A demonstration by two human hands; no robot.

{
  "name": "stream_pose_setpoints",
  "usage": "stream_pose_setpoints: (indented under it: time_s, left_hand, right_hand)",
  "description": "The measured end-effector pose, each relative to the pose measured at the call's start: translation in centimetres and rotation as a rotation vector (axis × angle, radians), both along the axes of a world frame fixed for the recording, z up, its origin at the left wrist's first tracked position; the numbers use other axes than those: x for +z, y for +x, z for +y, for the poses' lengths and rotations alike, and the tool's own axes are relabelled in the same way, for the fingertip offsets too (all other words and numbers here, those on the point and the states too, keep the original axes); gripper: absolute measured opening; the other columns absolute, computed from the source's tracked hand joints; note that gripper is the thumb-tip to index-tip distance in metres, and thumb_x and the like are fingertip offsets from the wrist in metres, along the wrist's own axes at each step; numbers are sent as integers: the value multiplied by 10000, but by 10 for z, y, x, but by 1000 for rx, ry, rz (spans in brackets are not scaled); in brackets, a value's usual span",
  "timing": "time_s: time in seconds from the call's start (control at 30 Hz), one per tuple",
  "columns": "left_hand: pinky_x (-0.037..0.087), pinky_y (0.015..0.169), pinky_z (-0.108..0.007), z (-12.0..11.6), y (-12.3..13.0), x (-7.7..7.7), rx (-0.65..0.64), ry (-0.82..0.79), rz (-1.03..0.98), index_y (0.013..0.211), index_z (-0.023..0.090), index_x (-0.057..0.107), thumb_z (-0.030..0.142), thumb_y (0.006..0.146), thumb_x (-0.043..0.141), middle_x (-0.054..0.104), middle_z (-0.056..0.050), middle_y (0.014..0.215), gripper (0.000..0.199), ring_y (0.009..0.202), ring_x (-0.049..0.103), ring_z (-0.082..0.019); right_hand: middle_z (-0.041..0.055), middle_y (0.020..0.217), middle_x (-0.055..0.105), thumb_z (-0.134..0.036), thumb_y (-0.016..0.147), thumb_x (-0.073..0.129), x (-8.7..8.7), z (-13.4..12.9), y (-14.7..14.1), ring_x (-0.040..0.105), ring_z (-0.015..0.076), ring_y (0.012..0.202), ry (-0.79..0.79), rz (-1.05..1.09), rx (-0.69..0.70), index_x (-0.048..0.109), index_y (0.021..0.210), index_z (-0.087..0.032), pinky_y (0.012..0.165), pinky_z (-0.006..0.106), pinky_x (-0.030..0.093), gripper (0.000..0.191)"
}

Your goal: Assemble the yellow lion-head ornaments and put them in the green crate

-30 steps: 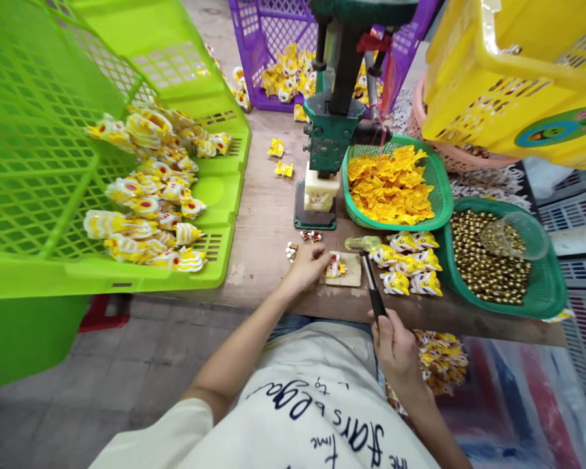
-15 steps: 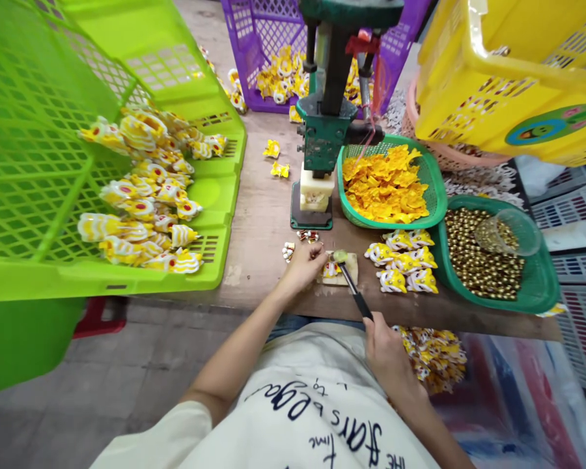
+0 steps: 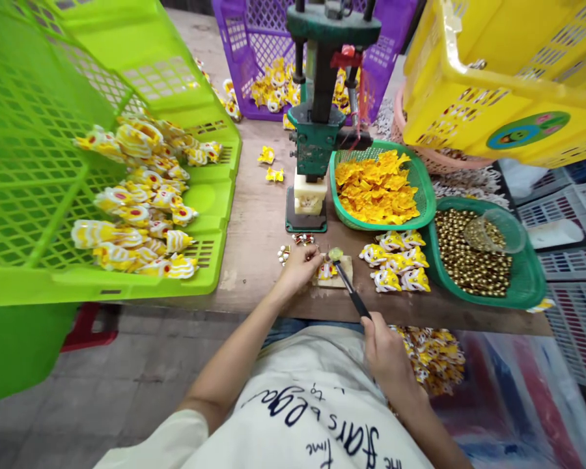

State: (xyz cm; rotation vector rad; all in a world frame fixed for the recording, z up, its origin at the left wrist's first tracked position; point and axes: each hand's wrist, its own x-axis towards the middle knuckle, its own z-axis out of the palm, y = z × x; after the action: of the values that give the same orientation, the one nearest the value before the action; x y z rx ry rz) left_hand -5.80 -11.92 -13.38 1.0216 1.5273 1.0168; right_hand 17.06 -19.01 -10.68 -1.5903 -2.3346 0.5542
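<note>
Your right grip [image 3: 388, 348] is clenched around the black handle of a hammer [image 3: 355, 301], whose pale yellowish head points away from it, over the far part of a small flat block [image 3: 348, 265]; you have your left grip [image 3: 297, 268] at the left edge of that block, fingertips drawn together beside a yellow-and-white piece [image 3: 327, 271] that lies on it, though whether they pinch the piece you cannot tell from here; just beyond your left grip sit small red-and-white bits [image 3: 303, 239], and further out in the same direction stands a green press [image 3: 317, 140] on the wooden counter [image 3: 254, 215]; ahead of your right grip and a little to its right, a cluster of yellow-and-white figures [image 3: 401, 262] lies together; past these is a green basket [image 3: 430, 203] of orange-yellow pieces [image 3: 376, 189], and farther right of your right grip a dark green tub [image 3: 532, 280] bears gold beads [image 3: 469, 257] and a clear cup [image 3: 510, 231]; well to the left of your left grip, a lime-green crate [image 3: 205, 195] contains more striped pieces [image 3: 139, 138]
</note>
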Motion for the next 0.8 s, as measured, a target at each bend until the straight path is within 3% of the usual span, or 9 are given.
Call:
stream_pose_setpoints:
  time_s: [0.13,0.23,0.33,0.43,0.53,0.63,0.7,0.8]
  left_hand:
    - [365,611,-272,-7,-2,23,-39,103,363,672,199,513,334,786,583,526,2,648,190,648,498,-164]
    - [457,805,-359,-13,-8,35,-170,192,585,971,188,617,405,744,685,631,-87,999,321,945,583,-264]
    - [452,947,-423,-13,-18,32,-362,311,634,1121,185,611,401,770,688,600,-127,1185,420,1121,553,-303]
    - [439,984,-453,-10,-25,22,-407,371,630,1100,192,617,396,800,680,621,-117,1174,368,1134,553,-304]
    - [475,939,-427,-10,-25,14,-286,359,456,1065,204,600,385,757,735,650,-87,1117,382,1063,602,-276]
    - [534,786,-340,-12,-17,10,-64,264,72,1058,212,541,345,672,813,665,-40,1001,491,886,660,-213]
    - [541,694,-290,-12,-9,11,43,183,-192,1063,223,508,317,631,846,663,-8,920,557,787,670,-180]
    - [547,627,-264,-12,3,17,103,90,-516,1089,233,508,312,633,849,665,-2,884,575,754,680,-172]
  right_hand:
    - [108,662,684,-417,1025,269,-5,18,-17,659,212,555,46,-60,-141,613,940,-155,485,260,391,441]
    - [117,784,699,-365,1006,372,-12,24,-35,667,202,617,70,-90,-218,607,1048,-149,514,254,416,322]
    - [132,951,690,-287,981,443,-19,27,-40,681,217,769,101,-87,-220,583,1149,-157,640,281,483,254]
    - [124,980,675,-273,965,459,-16,46,-12,655,241,909,144,-47,-157,618,1089,-189,802,333,502,218]
    - [147,1018,675,-255,952,439,1,91,47,624,263,985,196,-70,-275,649,1062,-183,883,372,479,248]
    - [193,1037,673,-186,886,501,18,145,102,609,289,1054,98,-264,-511,669,1044,-121,927,381,443,240]
    - [189,951,688,-161,824,569,22,170,123,627,286,1005,-6,-333,-544,689,951,-107,897,362,446,183]
    - [144,773,680,-154,768,623,22,183,134,647,261,861,-66,-332,-478,685,785,-126,814,342,466,71]
